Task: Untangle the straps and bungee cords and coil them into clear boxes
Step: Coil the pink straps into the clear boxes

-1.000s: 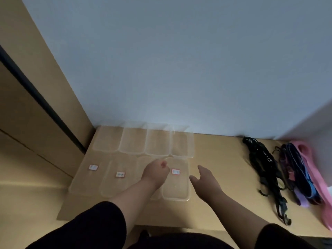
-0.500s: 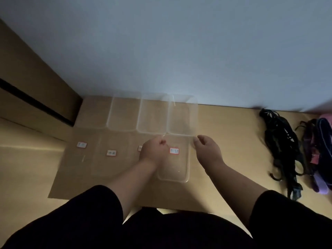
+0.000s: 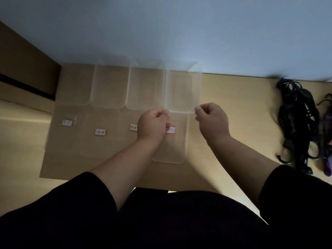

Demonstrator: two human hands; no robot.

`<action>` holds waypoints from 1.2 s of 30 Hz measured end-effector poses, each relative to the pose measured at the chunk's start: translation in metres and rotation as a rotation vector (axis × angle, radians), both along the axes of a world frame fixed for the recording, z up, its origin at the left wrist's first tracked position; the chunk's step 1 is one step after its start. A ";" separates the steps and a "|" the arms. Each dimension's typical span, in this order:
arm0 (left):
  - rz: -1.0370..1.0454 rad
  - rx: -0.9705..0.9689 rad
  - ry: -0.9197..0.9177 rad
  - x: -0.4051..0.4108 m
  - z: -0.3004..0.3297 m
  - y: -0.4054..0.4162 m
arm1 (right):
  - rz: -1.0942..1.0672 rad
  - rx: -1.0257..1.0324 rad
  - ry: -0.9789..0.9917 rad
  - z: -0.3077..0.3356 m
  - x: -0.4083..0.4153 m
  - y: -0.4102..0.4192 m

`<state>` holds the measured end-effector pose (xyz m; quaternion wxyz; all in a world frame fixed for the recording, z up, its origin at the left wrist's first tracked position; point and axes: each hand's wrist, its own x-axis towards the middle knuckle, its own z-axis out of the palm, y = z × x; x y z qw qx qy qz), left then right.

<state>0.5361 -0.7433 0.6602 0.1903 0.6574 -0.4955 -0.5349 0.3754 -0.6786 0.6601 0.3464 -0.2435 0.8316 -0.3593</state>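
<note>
Desk: a light wooden desk (image 3: 233, 97) runs along a pale blue-grey wall (image 3: 179, 29); its back edge meets the wall, and a brown wooden panel (image 3: 21, 65) stands at its left end.
Boxes: two rows of clear rectangular plastic boxes sit on the left half of the desk; the back row lies against the back edge, and the front row carries small white labels with red borders (image 3: 100, 132).
Held box: the clear rectangular plastic box at the right end of the back row (image 3: 183, 87) is in both my hands, by its near rim; I cannot tell whether it is lifted or still resting.
Left hand: my left hand (image 3: 152, 126) is curled, knuckles up, pinching the near-left corner of that box.
Right hand: my right hand (image 3: 212, 123) is curled likewise, pinching the near-right corner.
Front box: a clear labelled plastic box (image 3: 177, 150) lies just below my hands, at the right end of the front row.
Cords: a tangled heap of black bungee cords (image 3: 296, 123) lies near the desk's right end, well apart from the boxes.
Straps: purple straps (image 3: 327, 126) lie just beside the cords, at the right edge, blurred.
Sleeves: black short sleeves (image 3: 89, 203) cover my upper arms.
</note>
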 end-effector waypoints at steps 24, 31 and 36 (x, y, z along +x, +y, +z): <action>-0.359 0.049 -0.014 -0.106 0.020 0.114 | -0.115 0.017 -0.158 0.020 -0.103 0.190; -0.382 0.060 -0.102 -0.103 0.014 0.148 | 0.005 0.077 -0.161 0.014 -0.115 0.215; -0.347 0.077 -0.112 -0.098 0.017 0.157 | 0.072 0.100 -0.161 0.012 -0.113 0.222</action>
